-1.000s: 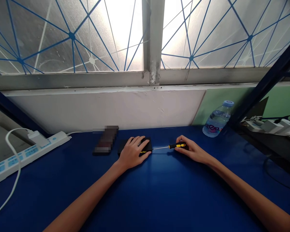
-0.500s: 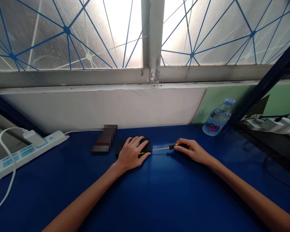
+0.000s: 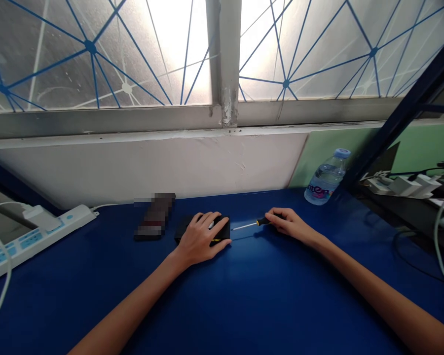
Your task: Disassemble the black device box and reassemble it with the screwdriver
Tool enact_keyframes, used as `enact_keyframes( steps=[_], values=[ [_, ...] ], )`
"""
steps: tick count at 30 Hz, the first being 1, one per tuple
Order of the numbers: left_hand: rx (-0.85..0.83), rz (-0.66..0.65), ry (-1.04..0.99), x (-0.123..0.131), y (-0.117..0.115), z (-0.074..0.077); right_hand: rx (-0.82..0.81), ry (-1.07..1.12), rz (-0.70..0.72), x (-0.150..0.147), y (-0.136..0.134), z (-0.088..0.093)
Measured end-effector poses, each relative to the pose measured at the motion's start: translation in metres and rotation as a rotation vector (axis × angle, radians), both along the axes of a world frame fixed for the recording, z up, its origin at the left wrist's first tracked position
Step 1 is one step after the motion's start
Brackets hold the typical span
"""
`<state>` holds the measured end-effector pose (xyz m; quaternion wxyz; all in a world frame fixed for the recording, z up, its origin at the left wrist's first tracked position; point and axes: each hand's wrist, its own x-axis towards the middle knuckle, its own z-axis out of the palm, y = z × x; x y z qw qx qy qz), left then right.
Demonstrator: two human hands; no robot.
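My left hand [image 3: 202, 238] presses down over a flat black box [image 3: 224, 227], with its fingers across the top and its thumb along the near edge. Between the fingers, a small light patch and some yellow show on the box, but the hand covers most of it. To the right, my right hand [image 3: 290, 224] is closed around the black-and-yellow handle of a screwdriver [image 3: 246, 227]. The metal shaft points left, slanting slightly down. Its tip is right by the box's right side; whether it touches, I cannot tell.
A blurred-out dark flat object [image 3: 157, 217] lies left of the box. Farther left is a white power strip [image 3: 68, 222] with a plugged-in charger and cable. A water bottle [image 3: 323, 180] stands at the back right of the blue table [image 3: 244, 305], beside a dark blue post [image 3: 388, 133].
The view has swung slightly to the right. My right hand has raised the screwdriver's handle a little, so the shaft slants more. My left hand stays on the box.
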<state>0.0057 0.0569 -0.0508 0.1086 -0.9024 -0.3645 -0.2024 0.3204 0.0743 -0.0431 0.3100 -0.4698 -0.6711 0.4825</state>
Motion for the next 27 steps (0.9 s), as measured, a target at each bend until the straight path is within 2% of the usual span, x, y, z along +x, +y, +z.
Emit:
enact_keyframes(
  steps=[2, 5, 10, 27],
  values=[
    [0.009, -0.001, 0.003, 0.0, 0.0, 0.001, 0.002, 0.015, -0.079, 0.0, 0.002, -0.002],
    [0.016, -0.008, 0.011, 0.0, 0.0, 0.002, 0.133, -0.067, -0.181, -0.001, 0.003, -0.007],
    [0.024, -0.012, 0.018, 0.001, -0.001, 0.002, 0.305, -0.231, -0.209, -0.006, 0.002, -0.016],
    [0.033, -0.01, 0.019, 0.002, -0.001, 0.003, 0.278, -0.229, -0.21, -0.006, -0.002, -0.014]
  ],
)
